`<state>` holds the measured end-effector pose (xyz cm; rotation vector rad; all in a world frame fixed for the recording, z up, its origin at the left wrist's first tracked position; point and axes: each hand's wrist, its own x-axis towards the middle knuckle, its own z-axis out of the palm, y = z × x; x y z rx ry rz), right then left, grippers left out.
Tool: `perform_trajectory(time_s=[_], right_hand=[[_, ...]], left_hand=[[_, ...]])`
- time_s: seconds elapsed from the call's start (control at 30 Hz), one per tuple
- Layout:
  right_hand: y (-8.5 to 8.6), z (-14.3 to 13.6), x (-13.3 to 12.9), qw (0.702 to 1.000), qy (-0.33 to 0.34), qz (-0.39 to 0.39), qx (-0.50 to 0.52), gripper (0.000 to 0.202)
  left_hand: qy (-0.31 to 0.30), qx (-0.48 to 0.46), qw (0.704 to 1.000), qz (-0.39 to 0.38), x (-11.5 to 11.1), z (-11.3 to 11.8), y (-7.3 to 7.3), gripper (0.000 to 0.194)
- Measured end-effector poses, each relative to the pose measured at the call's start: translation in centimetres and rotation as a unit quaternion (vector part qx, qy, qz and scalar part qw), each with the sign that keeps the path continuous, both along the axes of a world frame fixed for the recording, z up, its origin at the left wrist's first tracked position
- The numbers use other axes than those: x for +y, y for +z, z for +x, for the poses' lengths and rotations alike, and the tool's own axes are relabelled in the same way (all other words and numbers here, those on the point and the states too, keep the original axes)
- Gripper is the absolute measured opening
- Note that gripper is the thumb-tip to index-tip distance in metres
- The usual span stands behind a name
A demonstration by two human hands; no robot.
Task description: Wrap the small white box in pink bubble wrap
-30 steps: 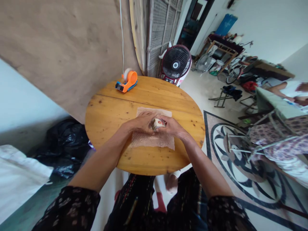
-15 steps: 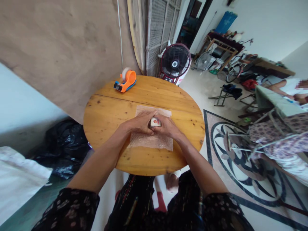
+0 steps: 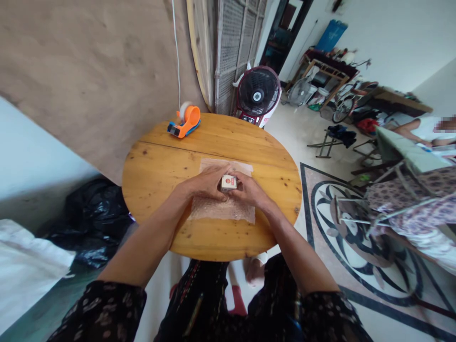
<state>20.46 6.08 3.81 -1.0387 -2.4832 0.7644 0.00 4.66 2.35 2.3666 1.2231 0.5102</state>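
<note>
A small white box (image 3: 228, 183) with a red print on its top stands upright near the middle of a sheet of bubble wrap (image 3: 224, 212). My left hand (image 3: 211, 183) curves around its left side, thumb in front and fingers behind. From the right, my right hand (image 3: 250, 190) grips the box between thumb and fingers. The box's lower sides are partly hidden by the hands. Beneath the wrap is a round wooden table (image 3: 156, 190).
An orange tape dispenser (image 3: 187, 122) with a roll of clear tape sits at the table's far left edge. Behind the table stands a fan (image 3: 257, 97). Black plastic bags (image 3: 96, 218) lie at the left. Another person (image 3: 416, 130) is by a table at the far right.
The hands have loosened slightly and moved apart around the box, so more of its top and front shows. The bubble wrap and tape dispenser stay in place; the view shifts slightly.
</note>
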Motion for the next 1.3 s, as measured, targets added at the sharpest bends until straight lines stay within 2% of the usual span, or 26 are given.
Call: perform_trajectory(time_s=[0.17, 0.33, 0.57, 0.77, 0.93, 1.07, 1.3], right_hand=[[-0.1, -0.2, -0.1, 1.0, -0.008, 0.006, 0.013, 0.05], [-0.7, 0.1, 0.4, 1.0, -0.007, 0.003, 0.015, 0.052], [-1.4, 0.2, 0.7, 0.999, -0.016, -0.013, 0.042, 0.056], [-1.5, 0.2, 0.6, 0.998, -0.004, -0.023, 0.063, 0.057], [-1.7, 0.3, 0.6, 0.996, -0.002, -0.044, 0.079, 0.055], [-1.9, 0.4, 0.5, 0.994, -0.01, -0.049, 0.096, 0.052], [-2.1, 0.2, 0.4, 0.997, -0.007, -0.009, 0.082, 0.051]], left_hand=[[0.006, 0.015, 1.0, -0.004, -0.1, 0.0, 0.1, 0.078], [0.016, 0.022, 1.0, -0.008, -0.1, 0.0, 0.0, 0.093], [0.006, 0.019, 1.0, -0.009, -0.2, 0.0, 0.4, 0.073], [0.008, 0.021, 1.0, -0.012, -0.2, 0.0, 0.3, 0.072], [0.007, 0.021, 1.0, -0.008, 0.0, 0.0, 0.0, 0.079], [0.0, 0.019, 1.0, -0.009, 0.0, 0.0, 0.1, 0.073], [0.005, 0.028, 0.999, -0.017, 0.0, -0.1, -0.1, 0.079]])
